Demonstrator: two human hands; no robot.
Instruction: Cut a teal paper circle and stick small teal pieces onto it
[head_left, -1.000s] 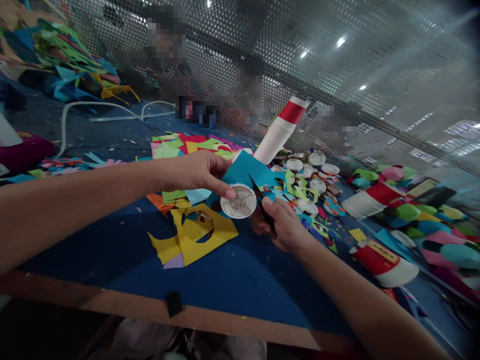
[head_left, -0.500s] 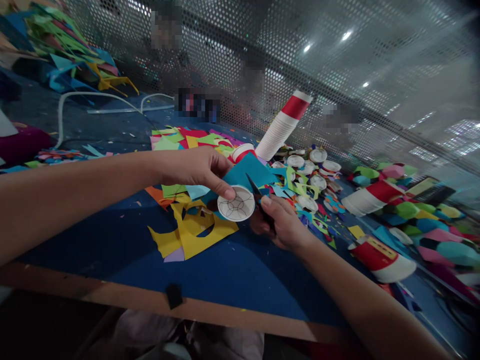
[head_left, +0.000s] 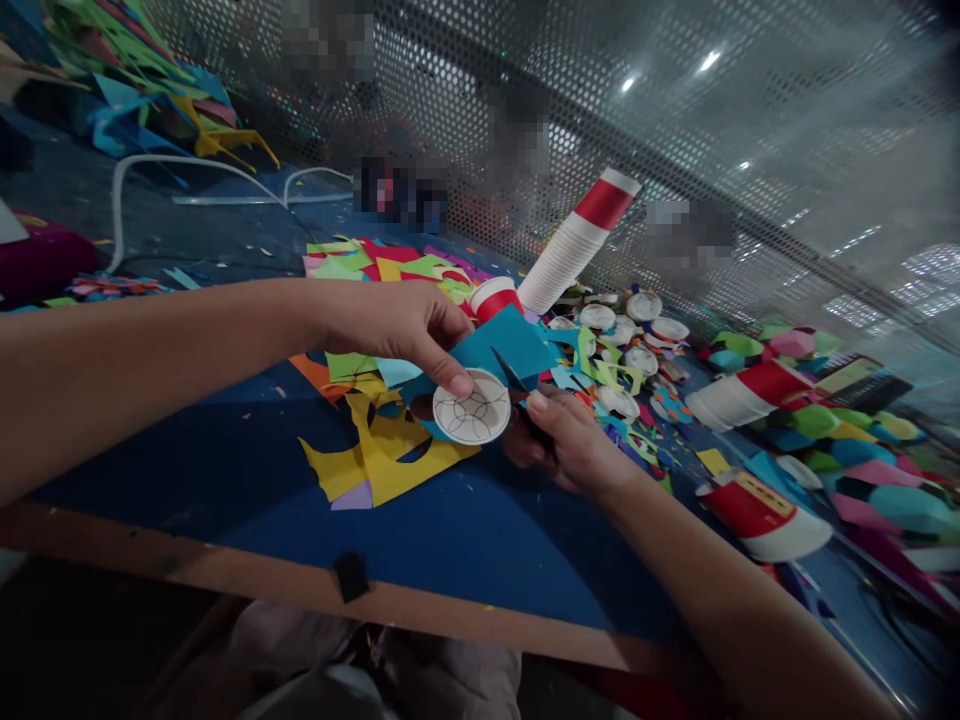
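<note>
My left hand point(head_left: 431, 335) pinches a white paper disc point(head_left: 474, 412) marked with drawn curved lines, together with a sheet of blue paper point(head_left: 514, 342) behind it. The thumb presses on the disc's top edge. Dark scissors point(head_left: 510, 372) are in my right hand point(head_left: 566, 430), their blade lying across the blue paper just right of the disc. How far the blades are apart I cannot tell. Below the hands, a yellow paper offcut point(head_left: 394, 450) with curved cut-outs lies on the blue table point(head_left: 450, 560).
A tall leaning stack of paper cups point(head_left: 574, 245) stands beyond the hands, beside a single red-and-white cup point(head_left: 495, 297). Several white discs point(head_left: 616, 402) and coloured scraps lie to the right. More cups point(head_left: 750, 392) rest on their sides there. A perforated metal screen point(head_left: 465, 110) borders the far side.
The view has shifted slightly. Both hands stay close together, with the disc, the blue paper and the scissors in nearly the same positions.
</note>
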